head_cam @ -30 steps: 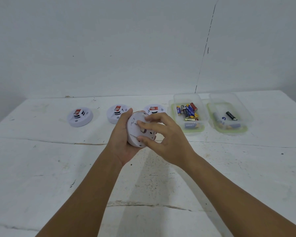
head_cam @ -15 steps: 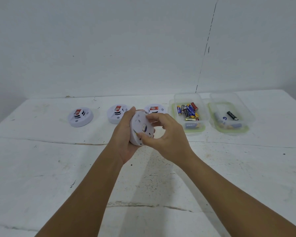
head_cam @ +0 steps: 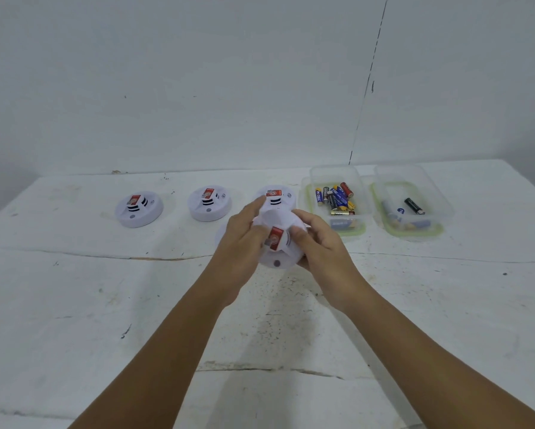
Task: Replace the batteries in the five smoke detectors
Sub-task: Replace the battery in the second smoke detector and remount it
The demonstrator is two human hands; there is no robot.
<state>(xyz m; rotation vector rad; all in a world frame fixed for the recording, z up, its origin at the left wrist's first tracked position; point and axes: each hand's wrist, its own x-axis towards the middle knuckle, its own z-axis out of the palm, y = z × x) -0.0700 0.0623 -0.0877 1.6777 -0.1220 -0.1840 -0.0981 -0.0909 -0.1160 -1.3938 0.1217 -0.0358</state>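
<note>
1. Both hands hold one smoke detector (head_cam: pixel 279 243) in the air above the middle of the white surface (head_cam: pixel 74 305), its face with the red sticker turned up toward the camera.
2. The left hand (head_cam: pixel 244 239) curls round the detector's nine o'clock edge, fingers wrapped over the rim and thumb near the sticker; the grip is pinching the body, probably to steady it.
3. The right hand (head_cam: pixel 318 246) grips the three o'clock edge in the same way, thumb on top and fingers curled beneath. Opposed grips like this suit twisting or seating the housing, though which of the two I cannot tell.
4. Three more detectors sit face up in a row at twelve o'clock from the hands: the left detector (head_cam: pixel 138 209), the middle detector (head_cam: pixel 209 203) and the third detector (head_cam: pixel 277 196), which is just behind the fingertips and partly hidden.
5. A pale round shape at ten o'clock, behind the left hand, may be a fifth unit or a loose base; it is too hidden to say.
6. At one o'clock stands a clear tub of mixed batteries (head_cam: pixel 337 198), and beyond it at two o'clock a second tub (head_cam: pixel 411 209) holding only a few, likely kept apart to separate fresh cells from spent ones.
</note>
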